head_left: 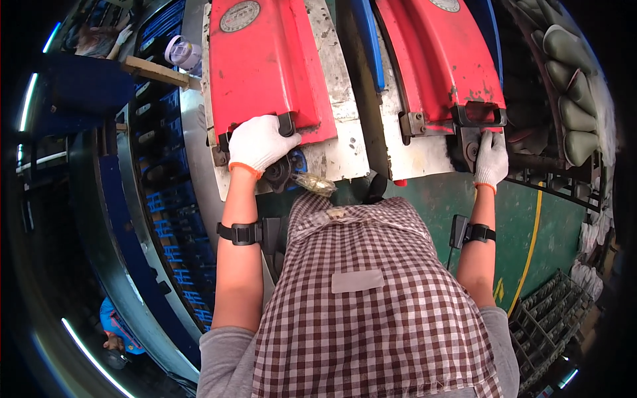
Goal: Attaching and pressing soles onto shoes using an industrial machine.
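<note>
Two red machine covers stand side by side before me. My left hand [262, 144], in a white knit glove with an orange cuff, is closed over the black handle at the front end of the left red cover [255, 66]; the glove hides most of that handle. My right hand [492, 159], gloved alike, has its fingers curled just below the black handle [479, 115] of the right red cover [438, 60]. It lies beside a dark metal bracket [470, 147]; what the fingertips hold is hidden. Under my left wrist sits a dark round knob [275, 172].
A clear plastic-wrapped bundle [314, 184] lies at the left machine's front edge. Grey-green shoe-shaped forms [577, 113] hang on a rack at right. A conveyor [156, 172] with blue parts runs along the left. Other people work at far left. A wire rack [551, 325] stands lower right.
</note>
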The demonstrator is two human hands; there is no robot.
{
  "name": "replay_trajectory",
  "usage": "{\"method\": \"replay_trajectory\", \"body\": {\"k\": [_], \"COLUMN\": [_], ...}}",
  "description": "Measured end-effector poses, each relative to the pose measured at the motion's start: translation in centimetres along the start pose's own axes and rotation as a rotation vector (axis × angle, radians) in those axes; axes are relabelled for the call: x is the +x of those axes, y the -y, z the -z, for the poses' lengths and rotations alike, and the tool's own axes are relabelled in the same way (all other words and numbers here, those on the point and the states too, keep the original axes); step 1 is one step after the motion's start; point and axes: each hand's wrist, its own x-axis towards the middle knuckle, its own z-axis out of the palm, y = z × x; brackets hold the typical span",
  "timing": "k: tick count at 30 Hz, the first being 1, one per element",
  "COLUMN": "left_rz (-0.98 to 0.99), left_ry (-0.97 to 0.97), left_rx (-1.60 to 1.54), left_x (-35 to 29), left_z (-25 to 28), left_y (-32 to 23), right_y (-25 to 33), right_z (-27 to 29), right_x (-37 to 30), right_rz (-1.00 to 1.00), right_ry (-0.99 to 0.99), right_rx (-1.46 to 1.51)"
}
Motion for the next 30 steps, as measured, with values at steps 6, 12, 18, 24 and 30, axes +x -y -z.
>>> {"method": "replay_trajectory", "body": {"k": [6, 12, 18, 24, 30], "left_rz": [-0.001, -0.037, -0.051, -0.065, -0.062], "left_ry": [0.006, 0.005, -0.033, -0.033, -0.026], "left_rx": [-0.012, -0.018, -0.068, -0.048, -0.045], "left_x": [-0.2, -0.2, -0.1, 0.0, -0.6], "left_z": [-0.1, -0.3, -1.0, 0.2, 0.3], "left_y": [0.3, 0.2, 1.0, 0.4, 0.3], "right_y": [0.0, -1.1, -1.1, -0.9, -0.6], "right_z": [-0.1, -0.4, -0.7, -0.5, -0.6], "right_x": [0.0, 0.5, 0.8, 0.8, 0.1], "right_rz": [0.013, -0.008, 0.03, 0.034, 0.067], "right_ry": [0.002, 0.051, 0.048, 0.049, -0.07], "right_rx": [-0.022, -0.043, 0.015, 0.03, 0.048]}}
